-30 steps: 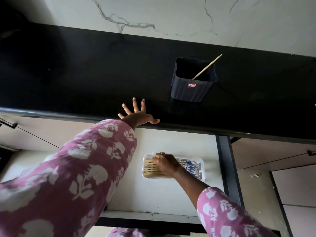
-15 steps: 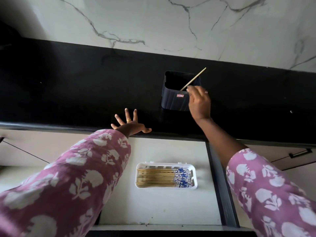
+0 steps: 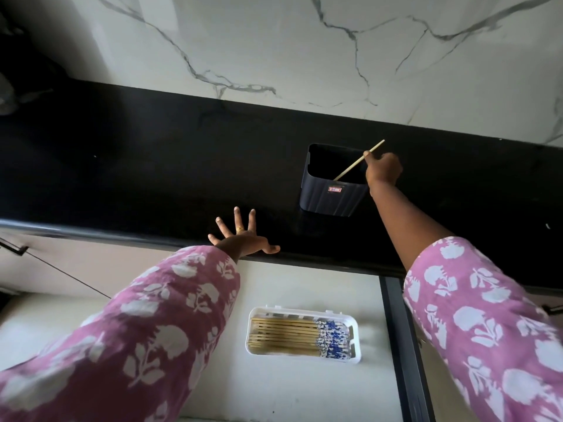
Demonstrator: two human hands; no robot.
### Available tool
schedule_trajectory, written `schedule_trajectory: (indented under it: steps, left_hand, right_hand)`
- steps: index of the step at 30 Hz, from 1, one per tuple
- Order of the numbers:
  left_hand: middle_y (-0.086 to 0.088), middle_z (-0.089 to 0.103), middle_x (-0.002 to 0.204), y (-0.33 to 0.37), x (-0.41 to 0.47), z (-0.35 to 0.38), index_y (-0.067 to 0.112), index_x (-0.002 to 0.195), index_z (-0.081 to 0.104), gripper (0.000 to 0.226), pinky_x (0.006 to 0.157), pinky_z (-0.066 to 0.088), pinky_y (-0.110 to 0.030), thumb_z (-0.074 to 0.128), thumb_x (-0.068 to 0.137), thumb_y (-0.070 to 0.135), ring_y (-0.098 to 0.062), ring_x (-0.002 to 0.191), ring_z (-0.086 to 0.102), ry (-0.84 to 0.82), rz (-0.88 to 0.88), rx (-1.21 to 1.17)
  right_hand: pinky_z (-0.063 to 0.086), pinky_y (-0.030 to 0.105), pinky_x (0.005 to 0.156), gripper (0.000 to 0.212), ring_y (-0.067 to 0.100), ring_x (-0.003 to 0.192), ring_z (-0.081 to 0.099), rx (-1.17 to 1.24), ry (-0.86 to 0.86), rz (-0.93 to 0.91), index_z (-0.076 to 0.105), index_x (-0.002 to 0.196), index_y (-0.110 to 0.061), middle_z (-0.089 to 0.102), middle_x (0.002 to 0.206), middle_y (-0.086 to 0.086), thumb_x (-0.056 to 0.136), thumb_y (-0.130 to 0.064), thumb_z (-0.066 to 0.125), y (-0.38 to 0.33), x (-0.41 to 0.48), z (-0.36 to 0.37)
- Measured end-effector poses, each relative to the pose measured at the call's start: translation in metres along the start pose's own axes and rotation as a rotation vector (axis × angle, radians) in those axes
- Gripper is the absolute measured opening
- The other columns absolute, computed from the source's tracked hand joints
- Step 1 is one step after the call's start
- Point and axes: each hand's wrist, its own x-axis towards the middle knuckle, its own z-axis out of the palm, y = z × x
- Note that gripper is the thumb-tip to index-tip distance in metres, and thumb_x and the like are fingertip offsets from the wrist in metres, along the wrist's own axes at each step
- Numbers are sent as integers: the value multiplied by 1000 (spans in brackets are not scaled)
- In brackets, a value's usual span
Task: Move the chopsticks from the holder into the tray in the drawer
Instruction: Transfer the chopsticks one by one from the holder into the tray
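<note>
A dark ribbed holder [image 3: 332,196] stands on the black counter [image 3: 152,166]. One wooden chopstick [image 3: 350,168] leans in it, its tip sticking out to the upper right. My right hand [image 3: 384,169] is at the holder's right rim, fingers pinched on the chopstick's upper part. My left hand [image 3: 242,239] lies flat with fingers spread on the counter's front edge. Below, in the open drawer [image 3: 304,388], a white tray [image 3: 357,339] holds several chopsticks [image 3: 286,335] lying side by side, blue-patterned ends to the right.
A white marble wall [image 3: 304,56] rises behind the counter. The drawer's dark right side rail [image 3: 402,345] runs down beside the tray. Cabinet fronts with dark handles [image 3: 13,248] sit at the left and right. My pink floral sleeves fill the lower corners.
My right hand rose from the tray in the drawer to the holder and closed its fingers on the last chopstick. My left hand stayed on the counter edge.
</note>
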Motion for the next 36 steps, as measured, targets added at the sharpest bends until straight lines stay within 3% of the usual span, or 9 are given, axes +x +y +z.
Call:
schedule_trajectory:
  steps: [6,12,16,18,25,28,31,33,36]
  left_hand:
    - [5,-32,153,0,1,-1,41,146,-17,109,109,-5,-67,57,73,72,-44,137,-29,-12,5,-5]
    - [6,-33,153,1,-1,-3,41,145,-18,110,109,-5,-66,58,72,72,-44,137,-29,-18,-1,-9]
    - [7,-33,153,2,-3,0,42,145,-18,110,109,-6,-66,60,72,70,-43,137,-29,-7,-14,-20]
    - [7,-33,153,2,-3,-1,42,145,-18,109,109,-6,-66,60,73,69,-43,137,-29,-5,-12,-22]
    - [7,-34,152,3,-3,-2,42,145,-19,109,109,-5,-66,59,73,69,-43,137,-30,-13,-20,-13]
    - [7,-34,152,3,-2,-3,41,145,-19,110,109,-5,-66,59,73,69,-44,137,-30,-16,-22,-13]
    - [6,-35,152,3,-2,-3,41,145,-19,110,109,-6,-66,59,74,69,-44,137,-30,-16,-23,-13]
    - [7,-35,151,2,-2,-2,41,145,-19,110,109,-6,-66,59,74,68,-43,137,-30,-13,-20,-10]
    - [7,-35,152,2,-1,-2,41,145,-19,110,109,-6,-65,60,74,68,-43,137,-30,-6,-24,-11]
  right_hand:
    - [49,38,90,43,33,107,64,85,-59,69,66,107,3,68,111,20,86,-34,64,-3,31,15]
    - [46,25,78,26,20,86,61,125,-55,26,69,104,0,70,107,18,85,-18,66,-13,37,17]
    - [52,36,93,40,29,109,64,219,-39,131,62,114,3,65,118,19,83,-21,70,-18,42,17]
    - [51,33,96,47,29,115,60,253,-65,170,55,122,2,61,126,18,83,-19,69,-21,43,18]
    - [47,24,75,40,19,91,61,300,-143,240,61,117,3,65,119,16,82,-13,71,-21,49,18]
    - [50,28,81,37,21,95,63,271,-113,207,62,115,3,66,118,17,82,-13,70,-25,48,16]
    - [52,32,83,26,24,95,65,258,-76,129,65,107,4,68,112,19,84,-11,66,-29,41,15]
    - [53,29,71,8,26,94,68,262,-71,73,65,85,-2,68,99,19,87,-8,60,-33,34,12]
    - [53,26,67,29,21,81,66,337,-62,22,45,66,-17,62,92,14,91,-3,53,-35,31,8]
